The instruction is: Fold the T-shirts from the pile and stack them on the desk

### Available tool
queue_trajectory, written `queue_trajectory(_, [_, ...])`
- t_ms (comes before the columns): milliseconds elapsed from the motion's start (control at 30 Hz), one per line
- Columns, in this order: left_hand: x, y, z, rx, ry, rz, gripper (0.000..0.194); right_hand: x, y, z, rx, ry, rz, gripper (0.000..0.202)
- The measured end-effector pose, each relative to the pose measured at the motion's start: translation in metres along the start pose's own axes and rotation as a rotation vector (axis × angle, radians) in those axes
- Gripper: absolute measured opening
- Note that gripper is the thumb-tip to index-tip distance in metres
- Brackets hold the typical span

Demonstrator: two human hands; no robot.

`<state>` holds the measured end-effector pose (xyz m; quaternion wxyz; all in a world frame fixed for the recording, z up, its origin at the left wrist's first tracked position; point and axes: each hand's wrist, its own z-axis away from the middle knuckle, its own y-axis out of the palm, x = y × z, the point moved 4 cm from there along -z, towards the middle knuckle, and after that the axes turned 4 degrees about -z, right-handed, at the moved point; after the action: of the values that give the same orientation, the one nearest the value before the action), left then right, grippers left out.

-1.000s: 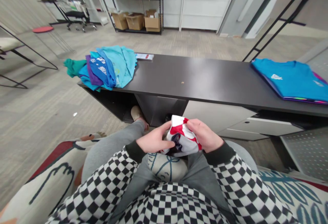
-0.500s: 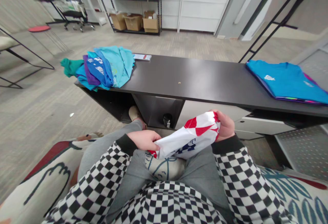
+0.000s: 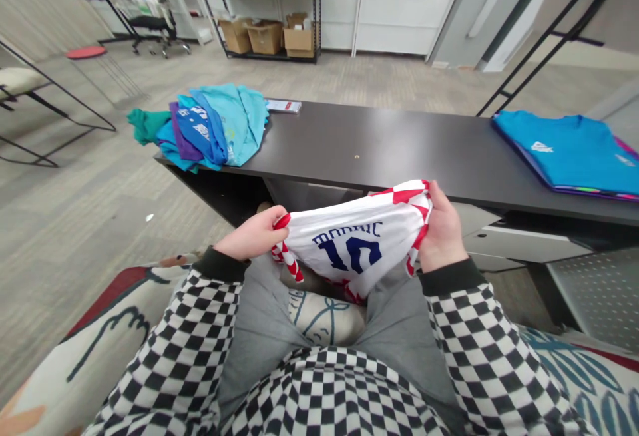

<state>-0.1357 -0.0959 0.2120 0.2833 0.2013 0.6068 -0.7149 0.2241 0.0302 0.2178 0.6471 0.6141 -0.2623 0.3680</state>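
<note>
In the head view, the white-and-red jersey (image 3: 338, 223) is strung between my hands above my lap, its long axis running crosswise, from my left up toward my right. My left hand (image 3: 253, 231) has its fingers closed on one bunched end; my right hand (image 3: 443, 231) grips the other, a little farther out from me. Neither hand is nearer the cloth: both touch it, with the navy 10 between them and the lower edge sagging toward my knees. Whether the far edge touches the dark cabinet (image 3: 319, 136), I cannot tell.
</note>
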Motion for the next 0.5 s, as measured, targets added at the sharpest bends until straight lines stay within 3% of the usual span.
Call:
queue_trajectory(133, [0.008, 0.0, 0.001, 0.117, -0.024, 0.005, 0.041, -0.001, -0.005, -0.003, 0.007, -0.016, 0.023, 0.046])
queue_trajectory(233, [0.013, 0.002, 0.002, 0.214, -0.084, -0.036, 0.032, 0.001, -0.006, -0.003, -0.011, -0.049, 0.027, 0.046])
queue_trajectory(367, [0.018, -0.011, 0.003, 0.17, -0.168, -0.008, 0.036, 0.007, -0.005, -0.004, 0.003, -0.117, 0.104, 0.048])
queue_trajectory(500, [0.016, -0.026, 0.014, 0.214, -0.176, 0.234, 0.043, 0.017, -0.008, -0.01, 0.053, -0.157, 0.185, 0.052])
